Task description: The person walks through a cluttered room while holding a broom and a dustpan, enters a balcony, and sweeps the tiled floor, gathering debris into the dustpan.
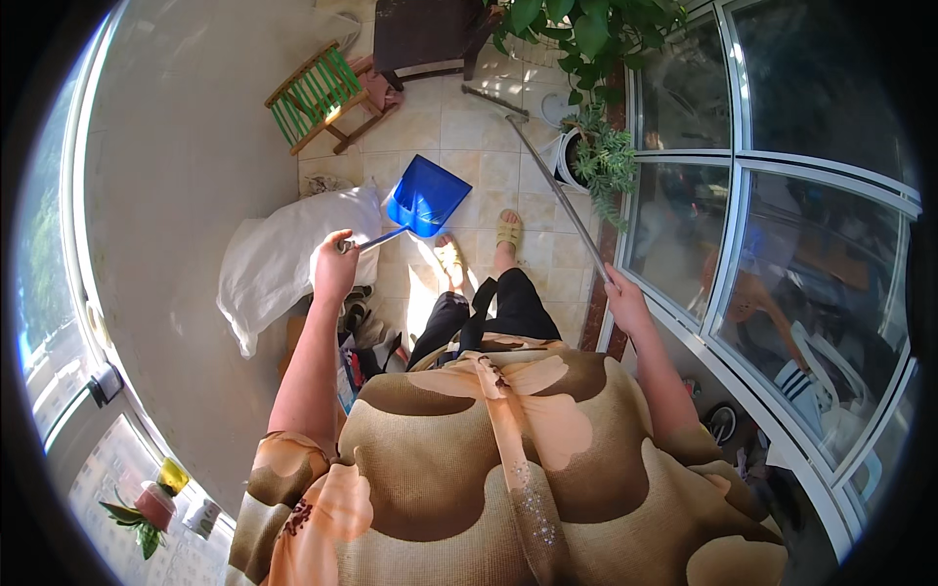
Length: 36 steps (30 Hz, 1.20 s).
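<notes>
My left hand (335, 265) is closed round the handle of a blue plastic dustpan (427, 196), whose pan is over the tiled floor in front of my feet. On the other side, my right hand (627, 299) grips the long metal handle of a broom (560, 196). The handle slants away to a narrow, dark-bristled head (495, 102) beyond the dustpan, between the dark furniture and the potted plants. Whether the dustpan touches the floor, I cannot tell.
A white sack (293, 249) lies by the left wall, near a folding stool with green straps (315, 97). Dark furniture (418, 33) stands at the far end. A potted succulent (604, 165) is beside the glazed partition (681, 220). Shoes (359, 315) lie near my left side.
</notes>
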Available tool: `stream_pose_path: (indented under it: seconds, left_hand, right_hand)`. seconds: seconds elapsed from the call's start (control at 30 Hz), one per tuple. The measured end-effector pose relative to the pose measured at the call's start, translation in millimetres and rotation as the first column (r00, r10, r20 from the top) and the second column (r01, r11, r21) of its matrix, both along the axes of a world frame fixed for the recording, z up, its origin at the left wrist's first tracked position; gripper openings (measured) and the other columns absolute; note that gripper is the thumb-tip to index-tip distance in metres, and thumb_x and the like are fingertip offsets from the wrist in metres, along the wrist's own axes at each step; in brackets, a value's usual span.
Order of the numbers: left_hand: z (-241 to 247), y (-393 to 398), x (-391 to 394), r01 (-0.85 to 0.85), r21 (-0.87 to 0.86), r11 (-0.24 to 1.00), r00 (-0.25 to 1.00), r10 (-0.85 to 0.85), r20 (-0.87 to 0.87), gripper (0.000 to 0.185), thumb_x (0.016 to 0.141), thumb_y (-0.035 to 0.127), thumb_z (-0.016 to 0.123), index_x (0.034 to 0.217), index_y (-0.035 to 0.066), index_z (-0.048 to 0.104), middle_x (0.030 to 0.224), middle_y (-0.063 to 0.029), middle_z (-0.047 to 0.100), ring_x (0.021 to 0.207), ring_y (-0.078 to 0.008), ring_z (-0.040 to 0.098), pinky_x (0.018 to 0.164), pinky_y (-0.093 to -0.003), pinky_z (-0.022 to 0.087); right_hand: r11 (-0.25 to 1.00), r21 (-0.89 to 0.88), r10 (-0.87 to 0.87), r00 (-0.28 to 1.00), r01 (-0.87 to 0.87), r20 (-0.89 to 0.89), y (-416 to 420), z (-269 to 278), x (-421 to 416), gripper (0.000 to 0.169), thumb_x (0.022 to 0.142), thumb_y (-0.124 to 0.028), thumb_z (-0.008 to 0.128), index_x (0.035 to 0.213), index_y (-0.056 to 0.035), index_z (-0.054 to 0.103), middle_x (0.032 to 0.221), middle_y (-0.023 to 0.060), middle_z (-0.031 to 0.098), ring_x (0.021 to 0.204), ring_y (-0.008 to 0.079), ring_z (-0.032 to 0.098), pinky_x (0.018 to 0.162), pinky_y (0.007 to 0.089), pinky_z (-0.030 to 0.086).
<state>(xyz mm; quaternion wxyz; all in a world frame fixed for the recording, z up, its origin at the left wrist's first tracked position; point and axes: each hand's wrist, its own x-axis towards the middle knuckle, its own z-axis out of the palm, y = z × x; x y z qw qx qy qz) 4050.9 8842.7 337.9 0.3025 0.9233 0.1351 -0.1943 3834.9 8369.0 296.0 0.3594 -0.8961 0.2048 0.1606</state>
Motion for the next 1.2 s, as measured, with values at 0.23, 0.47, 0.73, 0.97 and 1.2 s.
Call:
stream_pose_path:
  seconds: [0.23, 0.47, 0.73, 0.97, 1.2]
  left_hand:
    - [-2.0, 4.8, 6.3, 0.023, 0.034, 0.999, 1.0, -0.022, -0.009, 0.03, 0.079, 0.016, 0.067, 0.107, 0.006, 0.065, 0.085, -0.012, 0.068, 0.074, -0.0207, 0.064, 0.071, -0.0306, 0.048]
    - [-10.6, 9.0, 10.9, 0.028, 0.019, 0.999, 1.0, -0.028, 0.01, 0.031, 0.079, 0.015, 0.067, 0.108, 0.006, 0.065, 0.084, -0.0101, 0.067, 0.073, -0.017, 0.063, 0.07, -0.0285, 0.048]
    - [0.3, -0.8, 10.9, 0.035, 0.096, 0.995, 0.999, -0.033, -0.015, 0.029, 0.078, 0.015, 0.068, 0.106, 0.007, 0.066, 0.079, -0.0105, 0.067, 0.071, -0.0172, 0.063, 0.07, -0.0289, 0.049]
    - [5.3, -4.0, 7.3, -0.017, 0.032, 0.999, 0.999, 0.018, -0.028, 0.029, 0.079, 0.015, 0.067, 0.106, 0.007, 0.066, 0.077, -0.0099, 0.067, 0.068, -0.017, 0.062, 0.068, -0.03, 0.048]
    - [-2.5, 1.5, 5.0, 0.037, 0.068, 0.997, 0.999, -0.037, 0.004, 0.03, 0.079, 0.015, 0.067, 0.107, 0.007, 0.065, 0.078, -0.0107, 0.067, 0.069, -0.0181, 0.063, 0.067, -0.0308, 0.048]
  right_hand:
    - [0.731, 0.202, -0.438, 0.675, 0.652, -0.594, 29.2, 50.6, 76.1, 0.04, 0.095, -0.018, 0.047, 0.135, -0.0167, 0.048, 0.075, 0.0056, 0.053, 0.045, 0.0106, 0.041, 0.036, 0.031, 0.036]
    - [0.969, -0.049, -0.248, 0.96, 0.243, -0.129, 24.6, -19.8, 52.2, 0.041, 0.094, -0.018, 0.046, 0.134, -0.0148, 0.047, 0.115, 0.0181, 0.06, 0.103, 0.0287, 0.058, 0.087, 0.0345, 0.045]
    - [0.975, -0.124, -0.215, 0.923, 0.184, -0.32, 24.6, -2.5, 128.0, 0.043, 0.091, -0.021, 0.049, 0.134, -0.0187, 0.047, 0.121, 0.0178, 0.058, 0.112, 0.0344, 0.054, 0.093, 0.0411, 0.043]
    - [0.846, 0.084, -0.418, 0.753, 0.526, -0.508, 47.4, -24.1, 135.0, 0.046, 0.094, -0.022, 0.044, 0.139, -0.0223, 0.041, 0.069, 0.0079, 0.054, 0.049, 0.0201, 0.049, 0.043, 0.0373, 0.042]
    - [0.756, 0.186, -0.342, 0.62, 0.628, -0.706, 57.9, 69.6, 49.4, 0.046, 0.097, -0.022, 0.041, 0.142, -0.0258, 0.036, 0.06, 0.0013, 0.042, 0.04, 0.0102, 0.033, 0.036, 0.0284, 0.032]
